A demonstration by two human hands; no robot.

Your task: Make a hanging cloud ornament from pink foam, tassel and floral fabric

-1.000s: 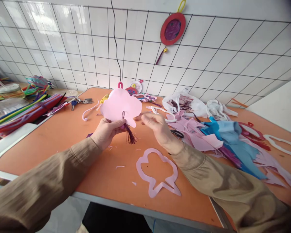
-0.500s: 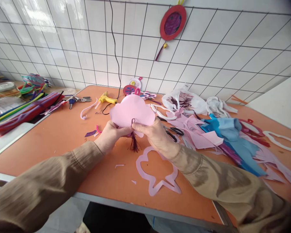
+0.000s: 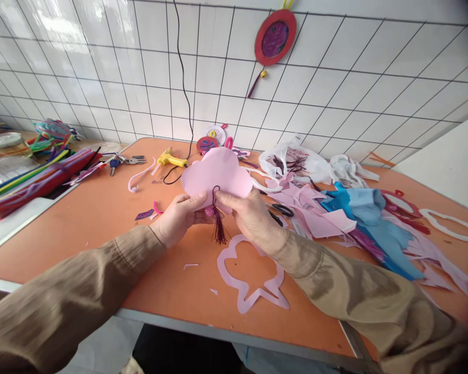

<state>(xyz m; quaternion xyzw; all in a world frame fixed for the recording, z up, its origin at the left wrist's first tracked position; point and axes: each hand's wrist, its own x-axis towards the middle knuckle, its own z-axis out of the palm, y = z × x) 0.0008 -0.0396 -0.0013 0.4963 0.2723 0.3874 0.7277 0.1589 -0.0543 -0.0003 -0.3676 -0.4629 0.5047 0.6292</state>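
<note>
A pink paper cutout [image 3: 218, 174] with rounded lobes is held up over the table between both hands. My left hand [image 3: 179, 218] grips its lower left edge, thumb on the front and fingers behind. My right hand [image 3: 253, 215] pinches the lower right edge, its thumb beside the cord loop. From the bottom of the cutout hangs a dark maroon tassel [image 3: 219, 228], its loop lying on the paper. A small pink bead [image 3: 209, 211] shows just left of the tassel. Behind the cutout's top edge a bright pink loop [image 3: 229, 142] sticks up.
On the orange table [image 3: 159, 291] lies a pink paper outline [image 3: 244, 301]. A yellow glue gun [image 3: 171, 157] with a cord, scissors [image 3: 283, 209], pink scraps [image 3: 327, 221] and blue sheets [image 3: 393, 239] lie around. Pipe cleaners [image 3: 42, 176] are bundled at left. A red round ornament [image 3: 259, 44] hangs on the tiled wall.
The cutout has shifted slightly right and tilted. My left thumb has moved back from the tassel, so the cord loop and pink bead show more. Both hands keep their hold.
</note>
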